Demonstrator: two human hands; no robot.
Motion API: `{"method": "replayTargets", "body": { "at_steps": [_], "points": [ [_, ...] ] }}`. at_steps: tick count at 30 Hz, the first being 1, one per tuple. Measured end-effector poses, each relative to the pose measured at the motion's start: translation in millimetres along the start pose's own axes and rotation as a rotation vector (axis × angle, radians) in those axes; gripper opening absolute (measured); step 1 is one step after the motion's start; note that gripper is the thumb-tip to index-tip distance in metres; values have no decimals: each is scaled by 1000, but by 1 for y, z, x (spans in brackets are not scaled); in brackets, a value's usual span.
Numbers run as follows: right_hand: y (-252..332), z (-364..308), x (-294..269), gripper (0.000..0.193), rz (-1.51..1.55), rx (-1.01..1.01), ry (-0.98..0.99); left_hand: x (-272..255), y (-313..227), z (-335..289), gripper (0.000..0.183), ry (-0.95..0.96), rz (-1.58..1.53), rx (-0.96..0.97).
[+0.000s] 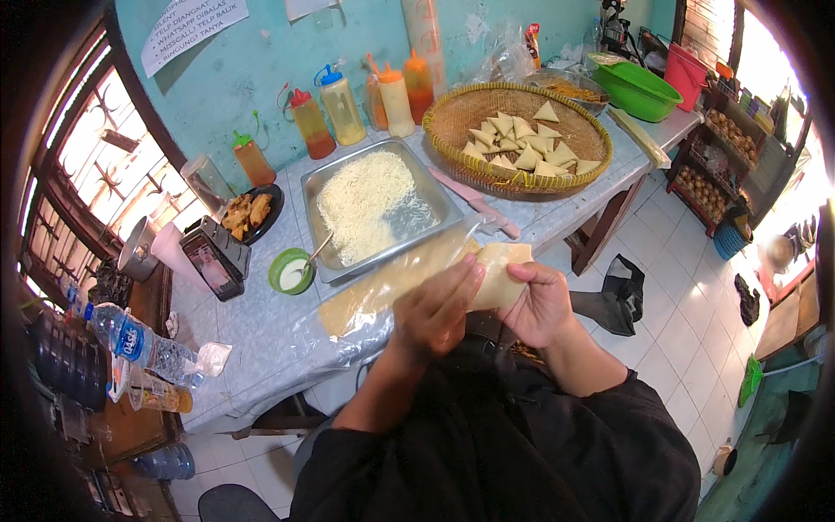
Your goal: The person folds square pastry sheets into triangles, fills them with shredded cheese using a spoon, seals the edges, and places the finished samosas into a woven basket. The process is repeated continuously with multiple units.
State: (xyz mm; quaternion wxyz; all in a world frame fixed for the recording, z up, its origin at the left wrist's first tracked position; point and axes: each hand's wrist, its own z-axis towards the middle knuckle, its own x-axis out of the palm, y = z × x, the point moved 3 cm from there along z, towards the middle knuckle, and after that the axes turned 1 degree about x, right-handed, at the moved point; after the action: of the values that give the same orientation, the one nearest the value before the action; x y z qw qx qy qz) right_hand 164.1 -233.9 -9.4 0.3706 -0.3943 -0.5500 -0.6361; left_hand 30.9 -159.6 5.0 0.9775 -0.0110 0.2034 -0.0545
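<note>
Cream-coloured pastry sheet [502, 285] is spanning the gap between the left hand [432, 313] and right hand [544, 311] by the desk's [252, 344] near edge, each grip pinching it, light, even pressure probably best preventing tears.

A: Walls?
B: Turquoise wall [230, 109] behind the table, paint worn in patches. Paper sheet [196, 33] stuck up top left.
A: Windows, light?
B: Dark-framed, barred window [117, 139] at left; another barred window [698, 33] upper right. Both blown out, daylight.
A: Floor?
B: Pale square tiles [670, 270], sunlit toward the right.
A: Furniture?
B: Table [252, 344], marbled blue-grey top, brown legs. Dark chair [233, 505], lower left, partly cut off. Low rack [687, 207], far right.
</note>
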Motion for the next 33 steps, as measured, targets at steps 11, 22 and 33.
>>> {"method": "replayTargets", "body": {
  "at_steps": [11, 22, 33],
  "points": [
    [20, -1, 0, 27, -314, -69, -39, 27, -2, -9, 77, 150, -1476, -896],
    [29, -7, 10, 38, -488, -145, -206, 38, -6, -19, 71, -53, -1519, -861],
    [31, -7, 12, 22, -827, -378, -298, 41, -6, -22, 62, -148, -1508, -952]
  ]
}}
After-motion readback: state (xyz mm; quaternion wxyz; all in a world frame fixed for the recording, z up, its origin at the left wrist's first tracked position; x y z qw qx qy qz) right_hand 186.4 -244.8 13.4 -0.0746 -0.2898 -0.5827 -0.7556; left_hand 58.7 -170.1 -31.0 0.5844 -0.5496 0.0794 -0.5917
